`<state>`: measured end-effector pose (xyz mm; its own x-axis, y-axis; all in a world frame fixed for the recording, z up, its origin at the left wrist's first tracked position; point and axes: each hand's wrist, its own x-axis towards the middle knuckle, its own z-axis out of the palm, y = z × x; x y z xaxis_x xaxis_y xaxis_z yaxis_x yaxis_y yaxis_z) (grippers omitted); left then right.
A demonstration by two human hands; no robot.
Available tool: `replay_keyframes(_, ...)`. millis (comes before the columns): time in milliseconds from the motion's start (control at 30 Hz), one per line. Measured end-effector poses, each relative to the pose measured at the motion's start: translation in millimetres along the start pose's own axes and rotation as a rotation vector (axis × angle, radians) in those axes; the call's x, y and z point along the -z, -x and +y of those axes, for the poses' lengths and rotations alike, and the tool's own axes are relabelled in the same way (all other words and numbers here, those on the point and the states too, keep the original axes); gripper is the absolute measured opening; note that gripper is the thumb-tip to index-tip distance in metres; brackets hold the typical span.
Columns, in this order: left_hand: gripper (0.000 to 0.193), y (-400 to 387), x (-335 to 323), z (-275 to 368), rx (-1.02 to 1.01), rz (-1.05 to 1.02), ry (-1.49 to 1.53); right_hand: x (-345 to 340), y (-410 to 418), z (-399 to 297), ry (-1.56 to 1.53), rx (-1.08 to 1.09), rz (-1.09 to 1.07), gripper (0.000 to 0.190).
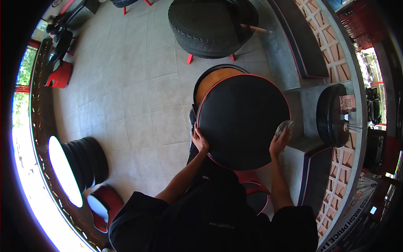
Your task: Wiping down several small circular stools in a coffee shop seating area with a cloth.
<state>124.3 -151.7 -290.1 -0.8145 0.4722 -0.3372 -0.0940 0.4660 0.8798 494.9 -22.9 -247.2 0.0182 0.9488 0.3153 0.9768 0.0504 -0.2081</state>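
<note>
A round black padded seat top with red piping (244,123) is tilted up in front of me. My left hand (199,138) grips its left edge. At the opposite edge, my right hand (281,138) holds a crumpled greyish cloth (284,127) against or close to the rim; the contact is hard to tell. Behind the top shows a round dark-rimmed container or stool body (203,83) with an orange-brown inner face. Its lower part is hidden by the padded top.
A tyre table with a glass top and red legs (207,34) stands ahead. Black cushioned benches (299,41) line the right wall, with an upright tyre (332,115) between them. Stacked tyres (89,162) and red chairs (59,75) are left. A person (53,26) sits far off.
</note>
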Motion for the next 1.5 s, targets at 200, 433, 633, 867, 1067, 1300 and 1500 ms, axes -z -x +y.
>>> replay_keyframes(200,0.050,6.6,-5.5,14.7,0.016,-0.011,0.015,-80.2,-101.2,-45.3,0.160,-0.059,0.178,0.076)
replay_keyframes(433,0.051,-5.9,-3.7,12.1,0.059,0.015,-0.072,-57.5,-50.3,-232.0,-0.266,0.522,-0.235,0.081)
replay_keyframes(633,0.061,-9.3,-1.1,3.6,0.106,0.019,-0.072,33.7,78.5,-212.3,-0.454,0.656,-0.567,0.077)
replay_keyframes(867,0.063,-5.4,1.1,9.8,0.029,0.012,-0.120,39.3,60.0,-27.9,-0.171,0.197,-0.103,0.071)
replay_keyframes(1067,0.066,-2.6,-1.9,6.4,-0.020,0.036,-0.085,-38.4,-52.3,-5.1,0.136,-0.199,0.097,0.079)
replay_keyframes(1300,0.069,-11.8,-5.3,-1.3,0.029,0.035,-0.116,-88.9,-107.0,-165.7,-0.090,0.215,-0.011,0.078)
replay_keyframes(1500,0.068,-31.6,2.4,-29.9,0.172,0.046,-0.176,-56.5,4.8,-285.1,-0.491,0.696,-0.386,0.077)
